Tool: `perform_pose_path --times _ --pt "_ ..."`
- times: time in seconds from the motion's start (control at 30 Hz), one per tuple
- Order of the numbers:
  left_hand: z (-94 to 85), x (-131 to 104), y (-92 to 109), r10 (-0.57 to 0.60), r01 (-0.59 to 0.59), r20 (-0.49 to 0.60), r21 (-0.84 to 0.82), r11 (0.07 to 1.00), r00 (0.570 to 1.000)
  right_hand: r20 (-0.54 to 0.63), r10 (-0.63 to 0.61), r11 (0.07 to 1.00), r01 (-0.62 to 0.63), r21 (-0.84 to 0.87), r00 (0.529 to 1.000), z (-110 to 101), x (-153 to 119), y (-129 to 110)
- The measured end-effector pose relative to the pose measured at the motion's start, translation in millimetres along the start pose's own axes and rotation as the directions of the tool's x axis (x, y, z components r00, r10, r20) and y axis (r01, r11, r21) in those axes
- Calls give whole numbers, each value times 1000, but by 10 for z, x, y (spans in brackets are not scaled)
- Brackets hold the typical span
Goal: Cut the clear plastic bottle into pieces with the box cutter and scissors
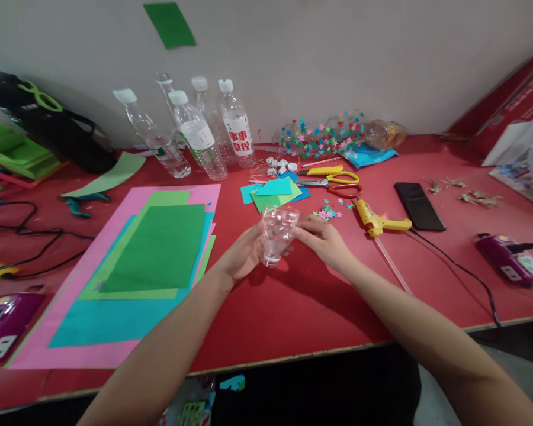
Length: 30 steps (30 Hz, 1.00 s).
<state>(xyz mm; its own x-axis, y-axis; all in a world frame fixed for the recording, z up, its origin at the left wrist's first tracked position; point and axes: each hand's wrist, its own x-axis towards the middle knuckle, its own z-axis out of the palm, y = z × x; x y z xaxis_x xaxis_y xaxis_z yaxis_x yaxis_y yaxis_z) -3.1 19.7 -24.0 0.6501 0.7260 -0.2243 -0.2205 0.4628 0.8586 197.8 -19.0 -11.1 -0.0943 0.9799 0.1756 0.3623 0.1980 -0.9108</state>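
Note:
A clear plastic bottle piece (pixel 278 232), its narrow neck end pointing down, is held up above the red table (pixel 266 319). My left hand (pixel 244 253) wraps round its left side, near the neck. At its upper right edge, the thumb and fingers of my right hand (pixel 322 238) are pressed together on the rim. Just behind the piece lie small green and blue paper pieces (pixel 273 188). Several small coloured stars (pixel 327 212) are scattered behind my right hand.
Stacked coloured sheets (pixel 155 248) cover the left side. Several bottles (pixel 238 130) stand by the wall. Scissors (pixel 320 183), a yellow glue gun (pixel 379 220) with its cord and a black phone (pixel 419 206) lie to the right. Purple power strips (pixel 510 257) sit further out.

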Motion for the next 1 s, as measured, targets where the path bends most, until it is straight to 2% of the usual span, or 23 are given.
perform_pose_path --times 0.13,0.2,0.33,0.43,0.6,0.67,0.73,0.83,0.9,1.0 --pt "-109 12 -31 -73 73 6 -101 992 997 -66 220 975 -221 -12 973 -83 19 -17" --pt "-146 20 -33 -66 63 -16 -152 986 998 -71 264 964 -265 -16 962 -116 32 -12" --pt "-141 37 5 -39 21 -75 -219 976 996 -14 141 990 -141 -17 990 -105 73 18" --pt "-124 55 47 -51 20 -121 -245 969 991 60 66 993 -60 -106 996 -58 95 18" --pt "-156 84 66 -56 10 -198 -226 974 979 190 137 951 -76 -301 972 -68 82 -5" --pt "-158 87 47 -34 -4 -206 -183 983 978 173 143 903 -57 -426 974 -127 104 23" --pt "-140 83 20 24 -53 -236 -119 991 972 137 77 848 8 -530 988 -238 186 86" --pt "-100 69 -18 182 -191 -296 -1 982 938 85 -31 699 82 -710 996 -524 448 244" --pt "-89 64 -40 287 -278 -289 73 958 913 44 6 487 35 -873 999 -761 676 385" --pt "-103 70 -73 405 -378 -224 155 913 886 -37 44 386 -51 -921 998 -1052 974 612"
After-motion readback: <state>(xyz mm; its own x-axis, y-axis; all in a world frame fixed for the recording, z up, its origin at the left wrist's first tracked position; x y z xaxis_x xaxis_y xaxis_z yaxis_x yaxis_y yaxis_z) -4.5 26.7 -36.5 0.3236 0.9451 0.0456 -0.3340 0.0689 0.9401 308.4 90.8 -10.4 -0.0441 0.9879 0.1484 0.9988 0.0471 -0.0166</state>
